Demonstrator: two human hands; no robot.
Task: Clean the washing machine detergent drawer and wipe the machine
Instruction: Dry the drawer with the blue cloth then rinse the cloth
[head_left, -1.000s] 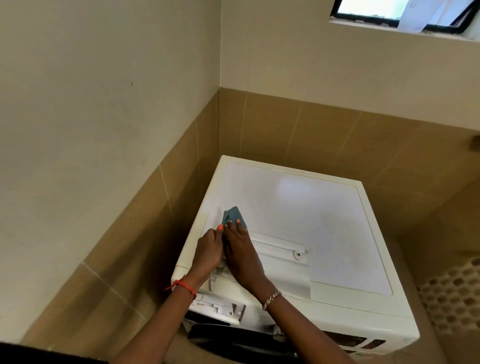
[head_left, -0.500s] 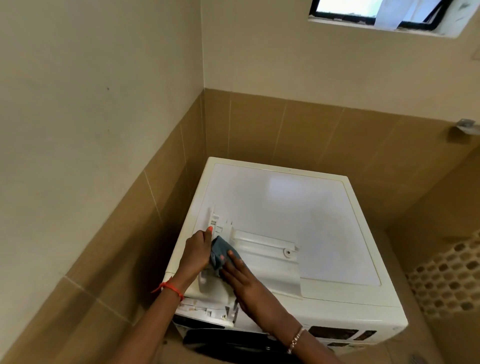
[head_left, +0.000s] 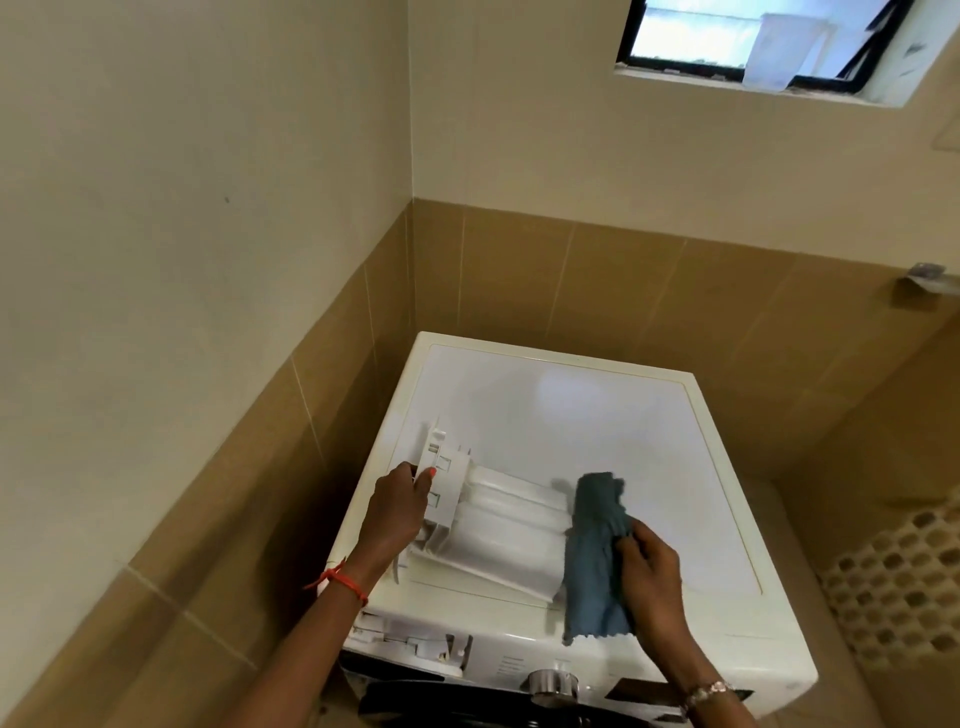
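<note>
Detergent drawer (head_left: 509, 525), left end in left hand (head_left: 397, 512) grip; blue cloth (head_left: 592, 561) at right end, in right hand (head_left: 652, 582) grip.

I am looking into a home laundry corner with bathroom-style tiling. A white washing machine (head_left: 571, 415) stands under both hands, pushed against two walls. Tan wall tiles (head_left: 519, 275) run beyond and beside the left hand (head_left: 397, 512), with plain painted wall above them. High above the right hand (head_left: 649, 577) is a small black-framed window (head_left: 727, 36). A honeycomb mosaic panel (head_left: 893, 582) lies to that hand's right.
</note>
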